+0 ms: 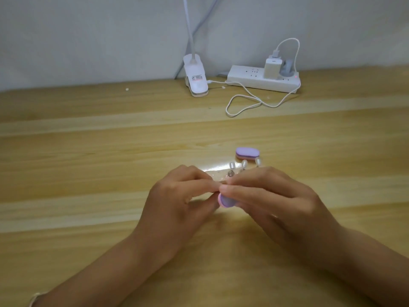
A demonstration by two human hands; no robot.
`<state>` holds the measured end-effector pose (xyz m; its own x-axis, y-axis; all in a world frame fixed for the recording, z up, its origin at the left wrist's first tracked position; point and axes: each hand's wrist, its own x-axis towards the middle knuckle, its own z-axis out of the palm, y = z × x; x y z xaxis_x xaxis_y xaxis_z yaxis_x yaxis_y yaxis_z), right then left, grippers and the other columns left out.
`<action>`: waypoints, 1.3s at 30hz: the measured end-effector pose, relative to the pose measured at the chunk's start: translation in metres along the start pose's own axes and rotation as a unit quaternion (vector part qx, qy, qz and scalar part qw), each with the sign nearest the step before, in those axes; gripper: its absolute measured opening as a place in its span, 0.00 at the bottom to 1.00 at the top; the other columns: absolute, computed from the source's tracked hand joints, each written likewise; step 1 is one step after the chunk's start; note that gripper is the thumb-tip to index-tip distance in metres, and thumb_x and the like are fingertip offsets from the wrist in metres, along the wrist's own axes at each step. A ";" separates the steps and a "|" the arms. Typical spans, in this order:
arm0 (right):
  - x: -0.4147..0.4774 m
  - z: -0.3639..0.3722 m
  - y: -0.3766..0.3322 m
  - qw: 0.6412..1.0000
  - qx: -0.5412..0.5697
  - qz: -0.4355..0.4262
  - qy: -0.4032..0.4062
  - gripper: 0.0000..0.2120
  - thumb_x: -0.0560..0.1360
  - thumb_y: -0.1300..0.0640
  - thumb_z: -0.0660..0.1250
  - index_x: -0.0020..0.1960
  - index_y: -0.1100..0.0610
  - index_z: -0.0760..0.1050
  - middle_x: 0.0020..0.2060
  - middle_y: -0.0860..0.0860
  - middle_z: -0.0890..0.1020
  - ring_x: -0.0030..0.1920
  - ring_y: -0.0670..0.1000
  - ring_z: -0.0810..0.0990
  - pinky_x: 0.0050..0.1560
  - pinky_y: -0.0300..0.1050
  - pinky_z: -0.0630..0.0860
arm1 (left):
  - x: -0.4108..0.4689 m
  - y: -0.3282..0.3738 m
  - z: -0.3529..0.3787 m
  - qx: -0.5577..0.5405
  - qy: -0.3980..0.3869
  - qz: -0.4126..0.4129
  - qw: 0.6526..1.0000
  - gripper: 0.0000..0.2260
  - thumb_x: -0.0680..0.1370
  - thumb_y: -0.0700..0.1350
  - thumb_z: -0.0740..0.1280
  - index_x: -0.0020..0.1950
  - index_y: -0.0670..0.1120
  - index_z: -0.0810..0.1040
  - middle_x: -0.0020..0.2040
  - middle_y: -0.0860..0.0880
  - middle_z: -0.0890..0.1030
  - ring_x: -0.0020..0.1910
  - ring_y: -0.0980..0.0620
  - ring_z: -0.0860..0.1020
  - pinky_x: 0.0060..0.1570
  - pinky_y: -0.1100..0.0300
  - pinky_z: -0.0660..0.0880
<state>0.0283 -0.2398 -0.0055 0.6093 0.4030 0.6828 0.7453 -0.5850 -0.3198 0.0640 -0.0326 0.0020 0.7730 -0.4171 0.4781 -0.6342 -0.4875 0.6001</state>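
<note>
Buffing seems underway: right hand [276, 202] pinches the mini nail buffer [224, 201] at the left hand [177, 196] (grip unclear), next needs light strokes.

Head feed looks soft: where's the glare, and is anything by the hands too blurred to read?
Head view: strong glare on the clear plastic packet beyond the fingers washes out part of it; same view, the purple buffer block, pinched in the right hand against fingertips of the left hand, is soft-edged; the label on the white lamp clip is too soft to read.
</note>
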 end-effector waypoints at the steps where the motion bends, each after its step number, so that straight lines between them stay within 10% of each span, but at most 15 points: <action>1: 0.000 0.000 0.001 1.000 -0.001 0.003 -0.006 0.12 0.76 0.71 0.71 0.58 0.65 0.83 0.53 0.56 0.84 0.53 0.55 0.84 0.54 0.49 0.80 | 0.000 0.000 0.001 -0.002 -0.008 -0.001 1.000 0.08 0.74 0.49 0.69 0.47 0.48 0.86 0.42 0.54 0.81 0.42 0.53 0.79 0.39 0.59 0.74; 39: 0.007 -0.009 0.017 0.999 0.001 0.023 0.036 0.09 0.78 0.67 0.68 0.58 0.64 0.82 0.52 0.52 0.84 0.55 0.55 0.85 0.65 0.47 0.76 | 0.004 0.000 0.000 -0.097 -0.038 -0.020 0.994 0.06 0.76 0.46 0.68 0.45 0.47 0.85 0.42 0.54 0.82 0.44 0.55 0.80 0.44 0.61 0.73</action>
<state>0.0425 -0.2534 -0.0001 0.6222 0.3240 0.7127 0.7177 -0.5997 -0.3539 0.0667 -0.0339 0.0040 0.7894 -0.4601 0.4063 -0.5822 -0.3514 0.7332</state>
